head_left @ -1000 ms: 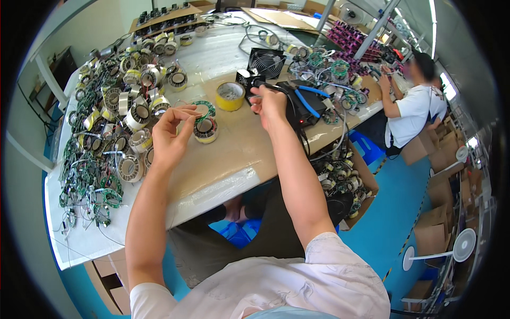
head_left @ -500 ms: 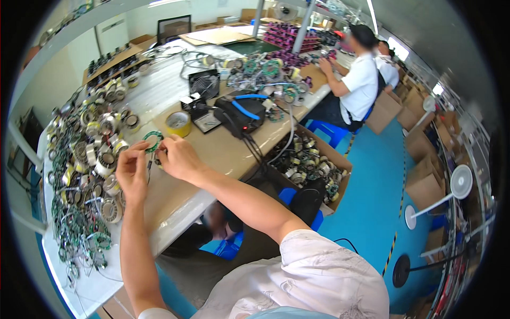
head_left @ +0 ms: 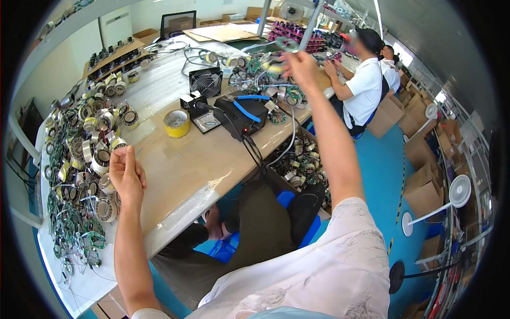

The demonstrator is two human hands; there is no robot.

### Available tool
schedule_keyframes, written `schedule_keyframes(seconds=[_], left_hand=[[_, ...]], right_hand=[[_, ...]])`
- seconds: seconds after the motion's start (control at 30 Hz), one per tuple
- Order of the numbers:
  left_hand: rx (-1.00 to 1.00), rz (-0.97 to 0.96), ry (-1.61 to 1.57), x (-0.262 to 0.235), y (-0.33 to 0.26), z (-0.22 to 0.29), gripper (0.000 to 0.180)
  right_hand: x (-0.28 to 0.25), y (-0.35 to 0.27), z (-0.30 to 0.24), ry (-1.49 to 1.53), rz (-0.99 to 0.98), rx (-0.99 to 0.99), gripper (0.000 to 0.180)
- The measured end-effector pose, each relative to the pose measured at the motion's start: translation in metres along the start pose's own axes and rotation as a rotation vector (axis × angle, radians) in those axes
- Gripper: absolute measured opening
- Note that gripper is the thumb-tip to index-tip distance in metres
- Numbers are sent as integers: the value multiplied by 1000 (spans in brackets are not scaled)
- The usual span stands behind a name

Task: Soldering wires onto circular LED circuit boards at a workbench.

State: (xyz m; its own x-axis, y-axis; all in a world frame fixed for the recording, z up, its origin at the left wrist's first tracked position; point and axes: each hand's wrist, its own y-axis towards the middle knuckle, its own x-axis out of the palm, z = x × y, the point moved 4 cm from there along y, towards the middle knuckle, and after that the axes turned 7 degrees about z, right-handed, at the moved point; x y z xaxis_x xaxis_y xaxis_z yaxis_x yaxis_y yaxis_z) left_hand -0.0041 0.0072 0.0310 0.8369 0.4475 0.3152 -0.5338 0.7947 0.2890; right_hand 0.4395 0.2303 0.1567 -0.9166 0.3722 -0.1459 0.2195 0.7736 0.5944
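While the right hand reaches far right with a blurred green-wired coil pinched in its fingers, that coil could snag the wound parts beneath. Near left, the left hand is loosely curled, seemingly empty, beside the coil pile, which it could nudge.

Right hand swung away (coil gone too).

Electronics assembly workshop. Long bench covered in wound coils and green circuit boards, soldering station, small fan, tape roll. Cartons line the blue floor; co-workers sit at the same bench.
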Motion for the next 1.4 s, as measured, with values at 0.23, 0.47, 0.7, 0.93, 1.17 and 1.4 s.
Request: schedule_keyframes(seconds=[0.23,0.47,0.7,0.93,1.17,1.4], left_hand=[[-105,-20,20,1,0,-10,13],[-121,-115,124,-3,-5,-16,11],[-151,-243,260,16,-15,-17,41],[21,-374,325,20,-24,-14,29],[109,-319,92,6,-20,-13,12],[-57,-314,93,-11,-16,55,7]], right_hand=[[-45,59,93,-807,-176,266,55],[-47,87,145,-1171,-234,28,36],[-71,111,158,-1484,-423,-160,33],[32,70,20,-1166,-202,-640,24],[210,-197,-132,79,-1068,-591,23],[253,-218,-136,395,-1035,-377,13]])
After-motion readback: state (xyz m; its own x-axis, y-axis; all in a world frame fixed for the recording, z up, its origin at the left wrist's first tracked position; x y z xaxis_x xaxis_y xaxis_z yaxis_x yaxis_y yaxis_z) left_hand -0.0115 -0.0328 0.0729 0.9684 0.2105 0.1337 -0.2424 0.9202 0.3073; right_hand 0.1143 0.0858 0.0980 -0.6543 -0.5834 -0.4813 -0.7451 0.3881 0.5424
